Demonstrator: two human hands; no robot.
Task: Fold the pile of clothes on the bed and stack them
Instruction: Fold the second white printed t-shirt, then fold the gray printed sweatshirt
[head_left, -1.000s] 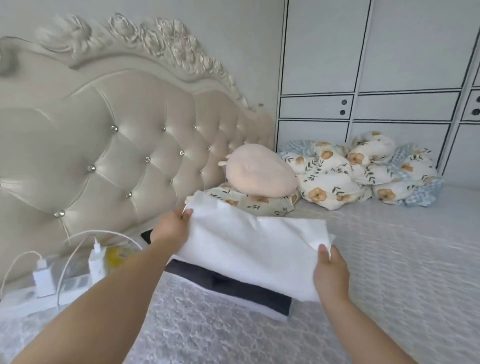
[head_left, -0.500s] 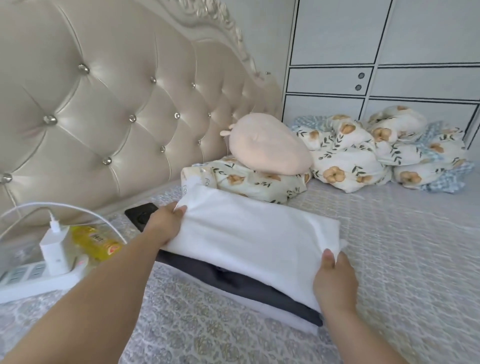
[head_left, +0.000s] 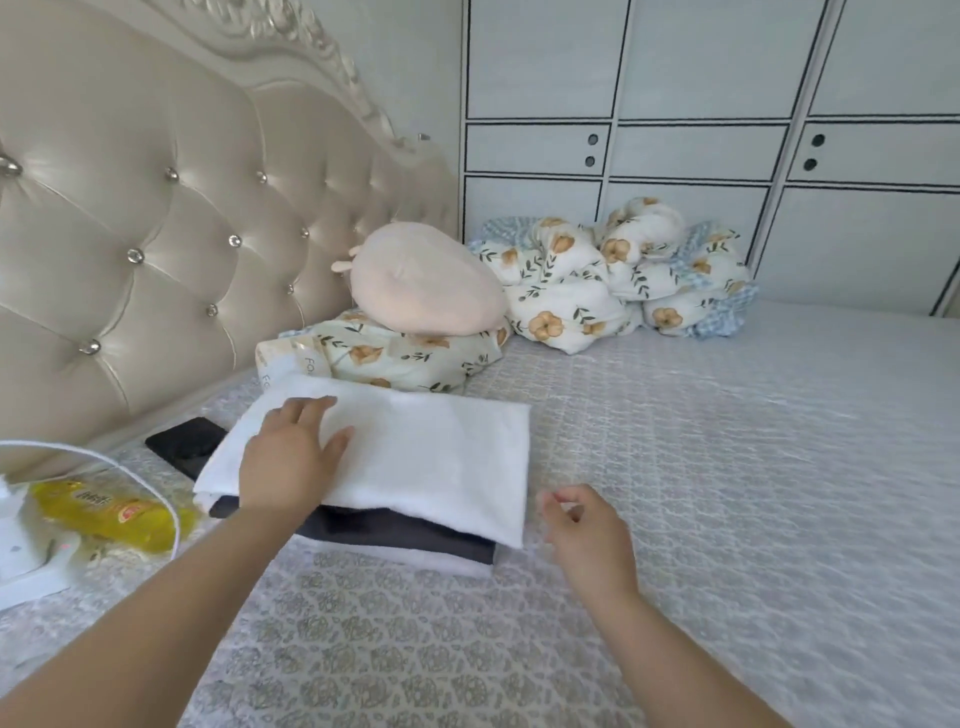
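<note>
Three folded garments (head_left: 395, 467) stacked, two hands (head_left: 291, 462), one phone (head_left: 184, 441).

Little can be read. A pale packet (head_left: 291, 364), wedged against the left end of the floral pillow (head_left: 410, 358), carries the letters "FO" in grey, printed twice along its near face; the rest of each word is hidden. Well to the left of that pillow, a yellow packet (head_left: 111, 512) bears dark characters and a red-and-orange label, both too blurred to make out.
</note>
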